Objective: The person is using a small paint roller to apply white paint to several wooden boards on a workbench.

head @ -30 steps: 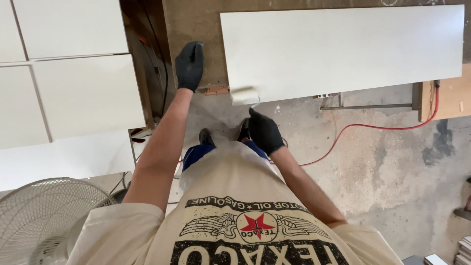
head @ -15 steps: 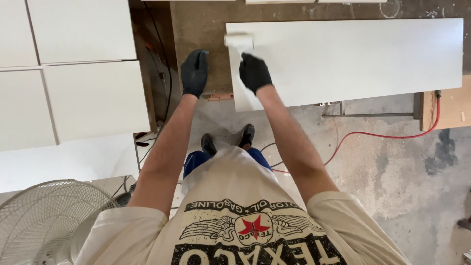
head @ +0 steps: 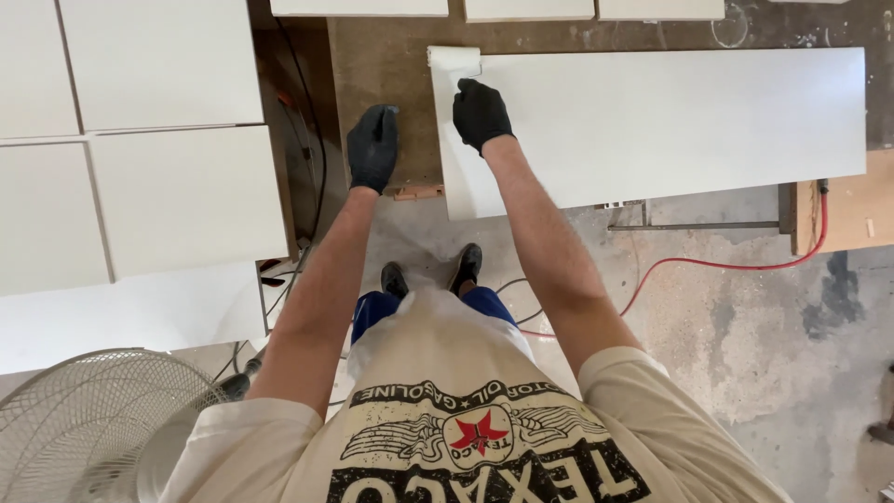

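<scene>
Head view: your right hand (head: 481, 112) is gripping the roller (head: 453, 59) at the white board's (head: 652, 121) corner, left hand (head: 373, 144) lying flat beside the board; overrunning the edge risks drips.

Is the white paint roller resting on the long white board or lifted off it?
Resting on it: the paint roller lies at the white board's far left corner.

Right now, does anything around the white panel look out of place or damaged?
Nothing is damaged. The white panel overhangs the brown bench with its near edge unsupported, and a red cable trails loose over the stained floor.
</scene>
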